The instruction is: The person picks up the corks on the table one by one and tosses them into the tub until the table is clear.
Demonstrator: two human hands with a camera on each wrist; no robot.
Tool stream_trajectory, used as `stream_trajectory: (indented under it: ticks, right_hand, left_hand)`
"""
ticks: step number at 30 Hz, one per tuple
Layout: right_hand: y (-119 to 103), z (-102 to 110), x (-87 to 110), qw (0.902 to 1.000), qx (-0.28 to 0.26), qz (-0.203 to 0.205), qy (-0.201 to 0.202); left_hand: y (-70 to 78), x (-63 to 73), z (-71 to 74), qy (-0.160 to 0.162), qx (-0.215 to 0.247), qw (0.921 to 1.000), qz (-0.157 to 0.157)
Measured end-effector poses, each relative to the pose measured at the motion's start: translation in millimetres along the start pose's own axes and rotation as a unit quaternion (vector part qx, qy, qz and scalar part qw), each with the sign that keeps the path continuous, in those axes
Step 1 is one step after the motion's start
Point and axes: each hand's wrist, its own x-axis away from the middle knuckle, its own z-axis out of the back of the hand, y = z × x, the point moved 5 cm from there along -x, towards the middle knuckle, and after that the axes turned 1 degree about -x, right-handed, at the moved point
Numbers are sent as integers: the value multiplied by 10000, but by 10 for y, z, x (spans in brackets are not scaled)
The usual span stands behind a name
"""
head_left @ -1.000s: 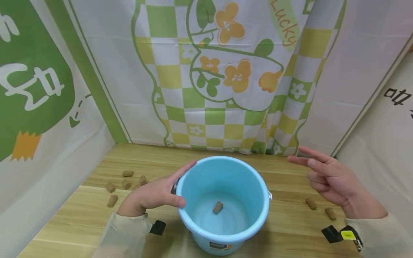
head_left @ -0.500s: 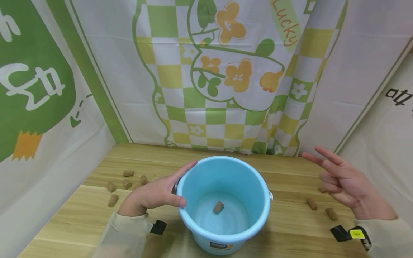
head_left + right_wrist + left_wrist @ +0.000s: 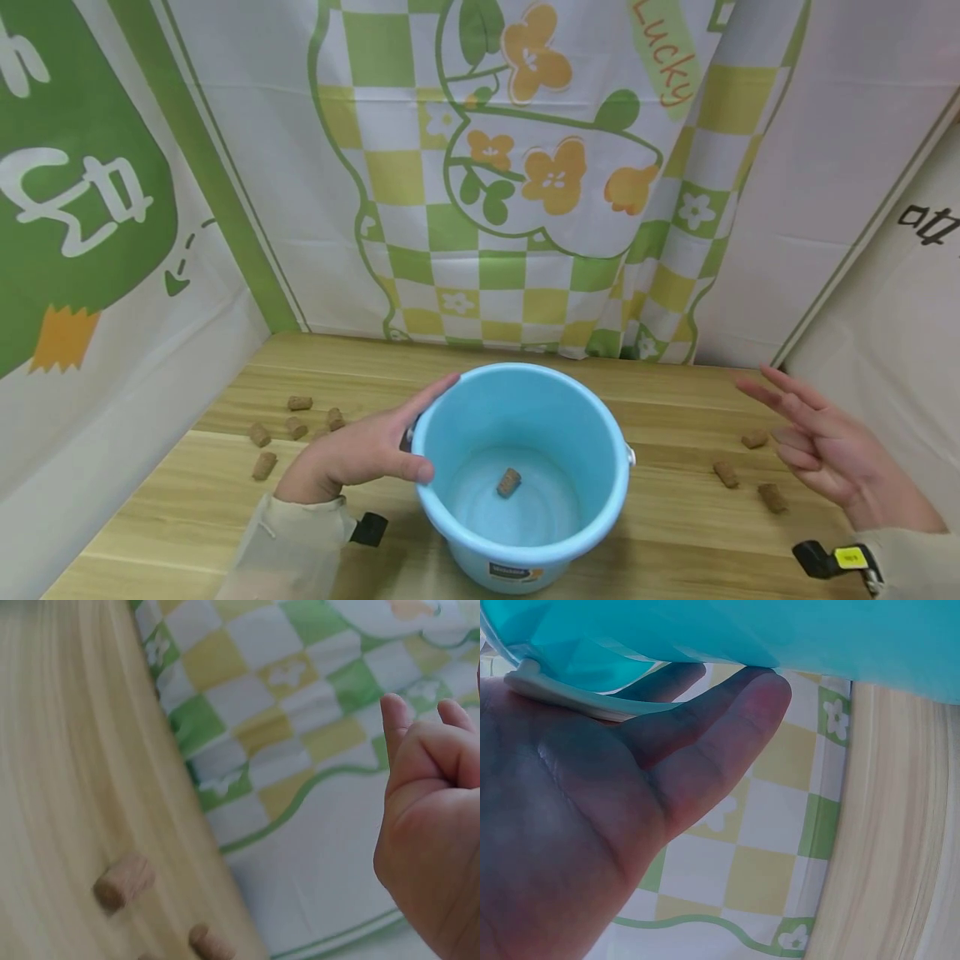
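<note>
A light blue bucket (image 3: pixel 611 417) stands upright on the wooden table. One cork (image 3: pixel 508 482) lies at its bottom. My left hand (image 3: pixel 367 450) grips the bucket's left side, thumb over the rim and fingers along the outside. In the left wrist view, fingertips meet the blue wall beside the pale handle (image 3: pixel 570 700). My right hand (image 3: pixel 840 454) holds nothing and hovers at the right, two fingers stretched out and the others bent. Nearest to it are a cork (image 3: pixel 755 438), a second cork (image 3: pixel 725 475) and a third cork (image 3: pixel 772 498).
Several more corks lie left of the bucket, among them a cork (image 3: pixel 264 466) near the left forearm. Fabric with a green and yellow check print (image 3: pixel 498 283) hangs behind the wooden table (image 3: pixel 172 508). White fabric walls (image 3: pixel 900 333) stand at both sides.
My right hand has moved right and slightly down, away from the bucket, uncovering a third cork on the right. The left hand, the bucket and the cork inside it stay put.
</note>
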Motion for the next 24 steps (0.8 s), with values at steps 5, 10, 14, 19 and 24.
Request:
stream_trajectory:
  ticks: [5,10,14,19,24]
  right_hand:
    - [19,192,146,9997,-156,-166,-16]
    - [28,361,271,9994,-203,-226,176]
    - [46,462,364,9987,-62,-341,385]
    - [62,579,472,9967,267,-534,558]
    - [89,721,604,9849,997,-1018,979]
  left_hand:
    - [0,-1,-1,-32,62,10000,0]
    - [-1,-5,-3,-60,31,10000,-54]
    - [-9,-3,-4,-55,0,9999,-89]
    - [-19,0,-1,-83,29,9999,-56]
    - [-15,-6,-5,-125,14,9999,-89]
